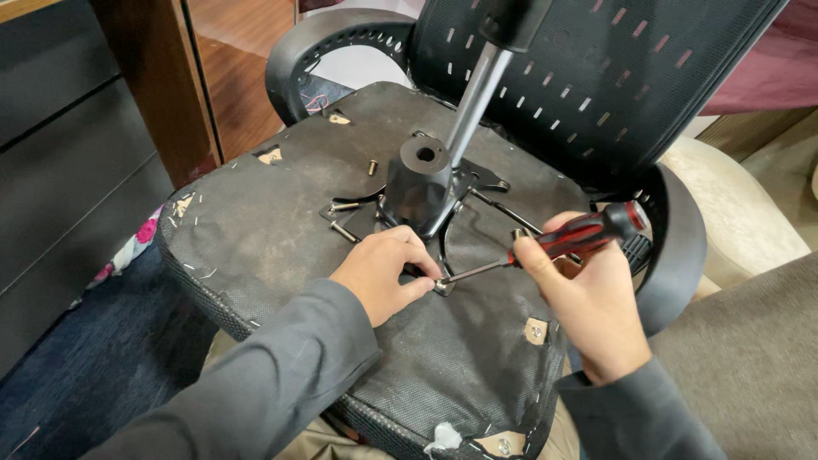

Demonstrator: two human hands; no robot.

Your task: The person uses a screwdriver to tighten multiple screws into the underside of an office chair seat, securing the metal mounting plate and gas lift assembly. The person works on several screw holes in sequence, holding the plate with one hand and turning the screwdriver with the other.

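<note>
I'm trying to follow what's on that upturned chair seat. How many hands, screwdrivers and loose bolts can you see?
Hands: 2, left hand and right hand
Screwdrivers: 1, red-and-black screwdriver
Loose bolts lying on the seat: 3, bolt, bolt, bolt
Total: 6

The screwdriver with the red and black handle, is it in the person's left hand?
No, the screwdriver is gripped in the right hand, while the left hand steadies the bolt at its tip.
</note>
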